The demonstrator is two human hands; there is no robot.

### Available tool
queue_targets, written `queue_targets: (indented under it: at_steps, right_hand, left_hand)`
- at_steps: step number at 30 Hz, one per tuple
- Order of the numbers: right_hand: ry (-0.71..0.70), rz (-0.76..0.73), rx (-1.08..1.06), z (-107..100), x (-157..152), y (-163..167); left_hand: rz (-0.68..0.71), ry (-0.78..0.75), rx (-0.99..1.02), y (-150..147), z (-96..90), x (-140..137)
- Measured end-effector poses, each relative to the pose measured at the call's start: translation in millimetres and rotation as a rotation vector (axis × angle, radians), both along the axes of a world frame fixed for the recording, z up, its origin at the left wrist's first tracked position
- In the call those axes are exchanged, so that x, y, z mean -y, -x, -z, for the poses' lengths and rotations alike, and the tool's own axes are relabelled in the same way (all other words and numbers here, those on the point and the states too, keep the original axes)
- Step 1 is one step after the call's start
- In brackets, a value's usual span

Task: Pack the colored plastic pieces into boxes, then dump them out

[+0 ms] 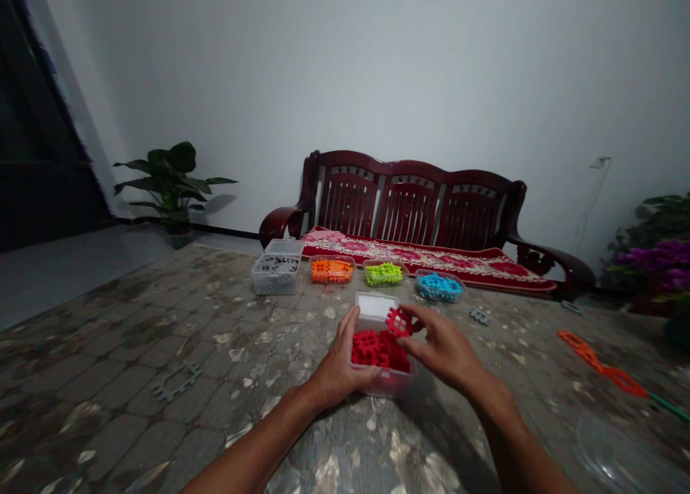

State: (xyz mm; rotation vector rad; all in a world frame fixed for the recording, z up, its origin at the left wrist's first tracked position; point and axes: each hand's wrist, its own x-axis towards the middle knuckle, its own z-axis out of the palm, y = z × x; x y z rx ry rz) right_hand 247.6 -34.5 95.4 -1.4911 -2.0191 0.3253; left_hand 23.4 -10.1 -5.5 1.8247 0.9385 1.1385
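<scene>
A clear plastic box [380, 382] filled with red interlocking building pieces [371, 346] stands in front of me, its lid [377, 305] tipped open at the back. My left hand [339, 361] is wrapped around the box's left side, thumb along the near edge. Above the right part of the box, my right hand [442, 343] pinches a red building piece [399, 322] between thumb and fingers. That piece is flat and square with openings and notched edges.
Behind stand boxes of grey-black pieces [276, 265], orange pieces [331, 270], lime pieces [384, 273] and blue pieces [439, 286]. Loose grey pieces [177, 380] lie left. An orange assembled shape [601, 364] and a clear lid [628, 454] lie right on the patterned tablecloth [123, 408].
</scene>
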Motion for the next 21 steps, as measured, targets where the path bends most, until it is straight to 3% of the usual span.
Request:
queue_targets:
  at_steps: [4, 6, 11, 16, 21]
  right_hand:
    - [0.035, -0.192, -0.048, 4.6, 7.0, 20.9]
    - [0.014, -0.177, -0.042, 3.9, 5.0, 16.3]
    - [0.039, 0.113, 0.15, 1.4, -11.5, -32.2]
    - [0.37, 0.368, 0.456, 12.2, -23.1, -75.5]
    - [0.582, 0.444, 0.532, 22.7, -25.9, -78.8]
  left_hand:
    - [0.004, 0.007, 0.012, -0.9, 1.6, -1.1]
    - [-0.001, 0.008, 0.026, -1.6, 1.5, -1.0]
    - [0.023, 0.045, 0.075, -2.2, -1.9, 1.2]
    - [0.033, 0.076, 0.078, -1.1, -5.4, 3.2]
    - [0.033, 0.069, 0.063, -0.6, -6.8, 2.8]
